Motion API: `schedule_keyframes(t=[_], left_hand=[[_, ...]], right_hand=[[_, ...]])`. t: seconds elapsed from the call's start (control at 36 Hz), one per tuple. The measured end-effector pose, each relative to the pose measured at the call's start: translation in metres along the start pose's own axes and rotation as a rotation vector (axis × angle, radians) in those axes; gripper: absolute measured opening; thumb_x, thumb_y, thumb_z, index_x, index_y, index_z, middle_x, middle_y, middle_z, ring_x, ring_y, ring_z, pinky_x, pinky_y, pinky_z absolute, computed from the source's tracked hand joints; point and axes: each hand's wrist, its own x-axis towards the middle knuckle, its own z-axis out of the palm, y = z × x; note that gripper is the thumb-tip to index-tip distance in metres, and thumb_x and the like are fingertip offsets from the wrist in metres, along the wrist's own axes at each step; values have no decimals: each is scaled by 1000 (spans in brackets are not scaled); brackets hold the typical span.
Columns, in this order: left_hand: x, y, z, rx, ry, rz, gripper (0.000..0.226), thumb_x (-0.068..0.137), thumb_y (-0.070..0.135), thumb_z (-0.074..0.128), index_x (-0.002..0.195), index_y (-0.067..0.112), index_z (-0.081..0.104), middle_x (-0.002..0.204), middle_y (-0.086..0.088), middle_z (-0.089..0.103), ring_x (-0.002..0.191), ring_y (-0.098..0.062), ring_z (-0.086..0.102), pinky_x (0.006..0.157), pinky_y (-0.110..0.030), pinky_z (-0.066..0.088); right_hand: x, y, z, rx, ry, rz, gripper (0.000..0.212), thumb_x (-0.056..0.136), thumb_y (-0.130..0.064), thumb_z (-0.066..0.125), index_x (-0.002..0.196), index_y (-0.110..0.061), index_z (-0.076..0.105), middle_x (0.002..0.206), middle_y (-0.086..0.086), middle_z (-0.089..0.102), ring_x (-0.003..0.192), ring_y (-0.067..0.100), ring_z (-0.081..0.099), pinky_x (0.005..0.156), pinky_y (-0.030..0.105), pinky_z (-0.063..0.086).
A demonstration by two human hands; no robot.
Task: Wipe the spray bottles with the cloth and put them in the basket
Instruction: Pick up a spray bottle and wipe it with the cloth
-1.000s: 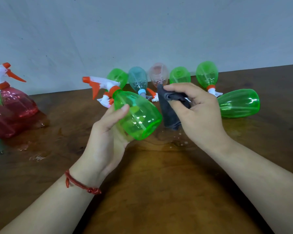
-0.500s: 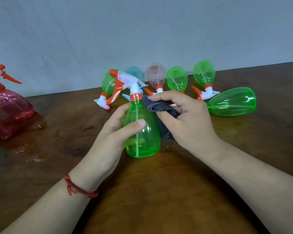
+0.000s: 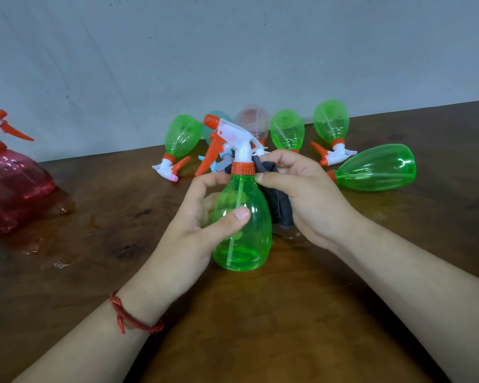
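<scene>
Green bottle upright on the table, left hand curled round its body; right hand pinches the cloth against its neck. Best steadied firmly while the cloth circles the whole neck.

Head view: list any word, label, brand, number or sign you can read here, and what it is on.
None can be read.
The green spray bottle gripped by the left hand carries no label or print.
The dark grey cloth held by the right hand is plain.
The spray bottles lying behind, the red spray bottle at left, the wooden table and the wall show no lettering.
</scene>
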Motion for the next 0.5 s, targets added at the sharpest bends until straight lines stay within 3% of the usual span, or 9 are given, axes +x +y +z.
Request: schedule_keyframes(t=[0.19,0.36,0.5], left_hand=[[1,2,-9,-40,-57,-30,53,90,21,80,134,18,50,117,-17,73,99,-31,74,82,-39,60],[3,4,-8,-48,4,33,41,92,19,68,129,13,51,109,-8,75,93,-26,74,77,-36,61],[6,7,-17,-47,75,39,36,96,22,60,128,8,51,101,6,75,86,-16,73,72,-30,60]], right_hand=[[0,-8,-3,-13,-66,96,23,100,6,55,108,-10,69,109,14,72,100,26,69,98,43,52],[0,-17,-7,65,4,152,26,99,6,52,122,2,64,108,23,70,100,34,69,92,44,55],[1,-24,-4,55,140,-20,20,100,6,58,111,-9,66,96,10,74,86,23,71,75,34,60]])
